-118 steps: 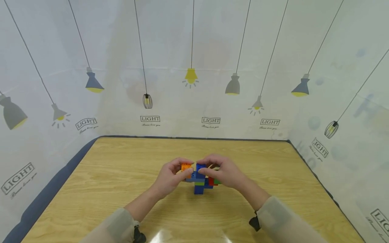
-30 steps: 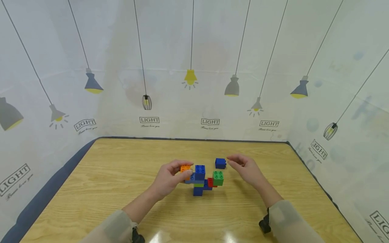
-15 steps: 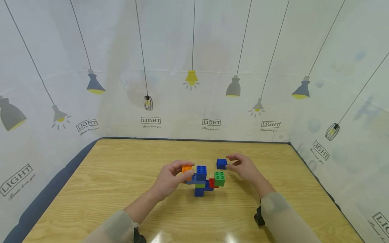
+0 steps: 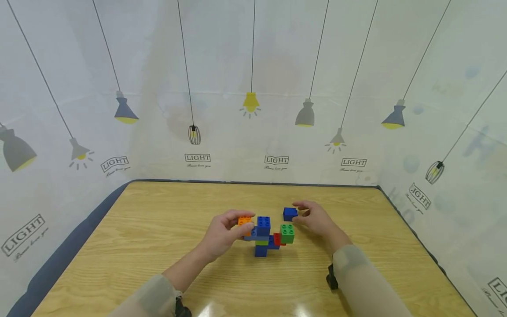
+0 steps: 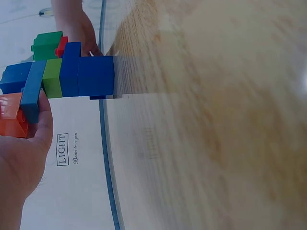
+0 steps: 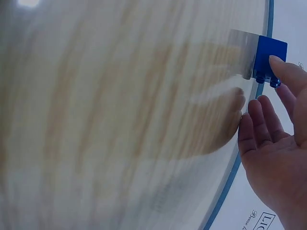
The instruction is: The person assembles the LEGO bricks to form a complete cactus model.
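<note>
In the head view my left hand pinches the orange brick at the left end of a joined brick model. A dark blue brick tops the model, with a light-blue brick and a lime green brick below. A red brick and a green brick stick out to the right. Behind the model lies a loose blue brick on its side, studs facing my right hand. My right thumb and index finger pinch its studded end; the other fingers stay extended.
The wooden table has a dark blue edging along its back. Pale walls printed with hanging lamps stand around the back and sides. A black wrist device sits at the right sleeve.
The right hand, earlier at the blue brick atop the model, moved right, then left until its fingers took the loose blue brick's end. The left hand keeps its grip on the orange brick.
</note>
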Demonstrator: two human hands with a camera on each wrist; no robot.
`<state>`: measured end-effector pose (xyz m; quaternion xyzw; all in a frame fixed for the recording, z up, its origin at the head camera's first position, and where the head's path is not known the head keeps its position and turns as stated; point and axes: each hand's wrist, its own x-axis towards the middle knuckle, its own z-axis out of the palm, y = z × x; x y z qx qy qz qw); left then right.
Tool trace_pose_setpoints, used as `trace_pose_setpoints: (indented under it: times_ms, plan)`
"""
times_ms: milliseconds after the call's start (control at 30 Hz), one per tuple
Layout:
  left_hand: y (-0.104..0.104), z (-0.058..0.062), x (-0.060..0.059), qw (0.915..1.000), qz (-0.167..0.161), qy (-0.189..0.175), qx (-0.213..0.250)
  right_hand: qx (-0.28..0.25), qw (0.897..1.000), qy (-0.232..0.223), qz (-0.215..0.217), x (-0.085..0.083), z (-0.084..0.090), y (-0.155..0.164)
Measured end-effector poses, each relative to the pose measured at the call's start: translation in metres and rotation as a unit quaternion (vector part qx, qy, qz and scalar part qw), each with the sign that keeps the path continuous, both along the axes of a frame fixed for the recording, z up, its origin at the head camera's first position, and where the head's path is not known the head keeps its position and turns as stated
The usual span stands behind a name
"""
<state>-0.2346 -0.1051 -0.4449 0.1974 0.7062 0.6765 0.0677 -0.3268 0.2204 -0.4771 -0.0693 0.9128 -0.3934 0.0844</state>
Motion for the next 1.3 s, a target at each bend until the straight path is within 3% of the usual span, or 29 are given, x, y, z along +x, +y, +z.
trace_pose_setpoints:
  times_ms: [367,600,867,1300]
  plan:
    - [0.000,0.001,0.000,1.0000,0.000,0.002,-0.002,0.013,1.000,-0.008,-0.016,0.003,0.000,0.001]
    - [0.000,0.001,0.001,1.0000,0.001,-0.002,0.000,-0.014,0.999,-0.004,-0.030,0.007,0.004,0.007]
    - [0.001,0.001,0.001,1.0000,0.001,-0.006,0.007,-0.045,0.998,0.045,0.002,0.018,0.014,0.018]
    - [0.001,0.000,0.001,1.0000,0.000,0.001,0.003,-0.086,0.990,0.104,0.042,0.039,0.046,0.016]
